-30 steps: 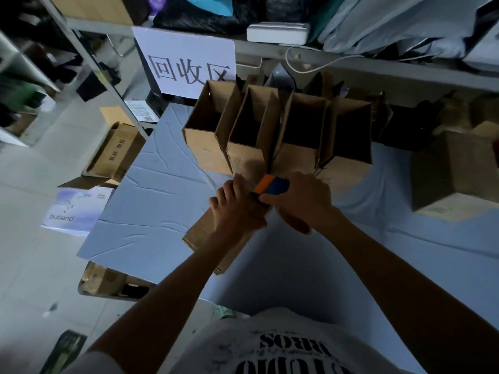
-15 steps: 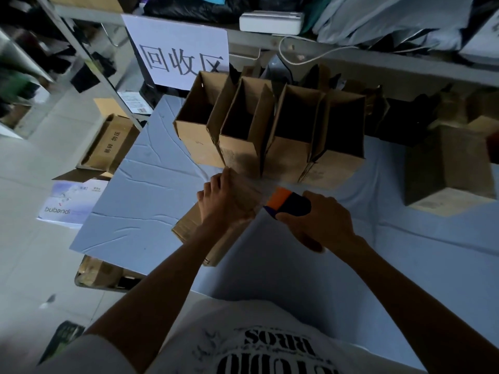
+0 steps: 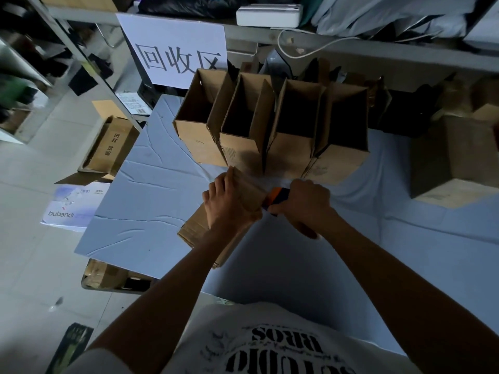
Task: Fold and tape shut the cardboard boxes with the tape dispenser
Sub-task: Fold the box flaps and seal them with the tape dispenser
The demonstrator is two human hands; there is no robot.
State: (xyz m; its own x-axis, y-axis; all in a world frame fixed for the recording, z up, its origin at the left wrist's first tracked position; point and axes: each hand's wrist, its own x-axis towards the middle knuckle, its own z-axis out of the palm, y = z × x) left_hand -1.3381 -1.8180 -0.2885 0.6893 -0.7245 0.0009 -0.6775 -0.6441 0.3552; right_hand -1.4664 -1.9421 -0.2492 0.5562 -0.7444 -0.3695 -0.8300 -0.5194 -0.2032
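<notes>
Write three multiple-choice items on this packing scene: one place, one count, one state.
1. Where is the tape dispenser? A on the floor; B in the right hand; C on the shelf.
2. How many open boxes stand in a row behind the hands? A two; B four; C seven.
3. What does the left hand do? A hangs idle; B lifts the sign; C grips the box.
1 B: its fingers wrap it. 2 B: four open tops side by side. 3 C: fingers curl over its edge.

Open boxes (image 3: 240, 153) behind box (image 3: 195, 228) on table (image 3: 140, 201)
</notes>
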